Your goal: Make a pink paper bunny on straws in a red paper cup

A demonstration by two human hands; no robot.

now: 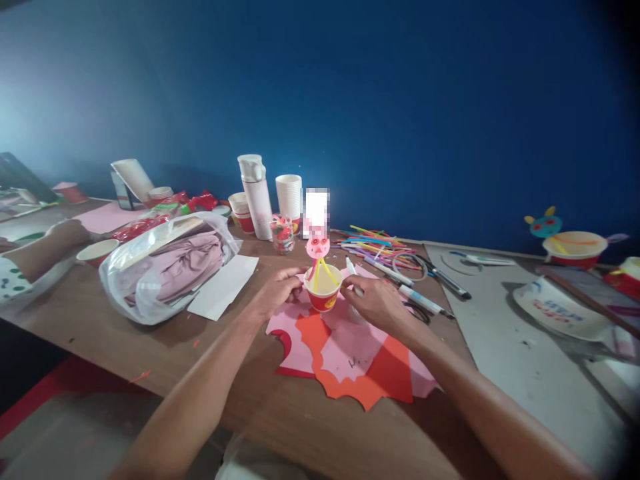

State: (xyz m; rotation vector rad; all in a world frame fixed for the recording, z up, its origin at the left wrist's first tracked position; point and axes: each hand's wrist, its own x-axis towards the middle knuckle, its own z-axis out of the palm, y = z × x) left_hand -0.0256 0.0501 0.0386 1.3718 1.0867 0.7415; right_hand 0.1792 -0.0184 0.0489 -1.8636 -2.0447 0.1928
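A small red paper cup (324,291) stands on pink and orange cut paper sheets (350,360). Yellow and pink straws rise from the cup to a pink paper face (318,247). My left hand (278,288) grips the cup's left side with closed fingers. My right hand (376,301) rests against the cup's right side and holds a white marker (353,273) in closed fingers.
A clear bag of pink cloth (170,263) lies at left, with white paper (223,286) beside it. Behind stand a white bottle (256,195), stacked cups (289,197), a small jar (283,235), coloured straws (376,245), markers and scissors. Another person's arm (47,248) rests far left.
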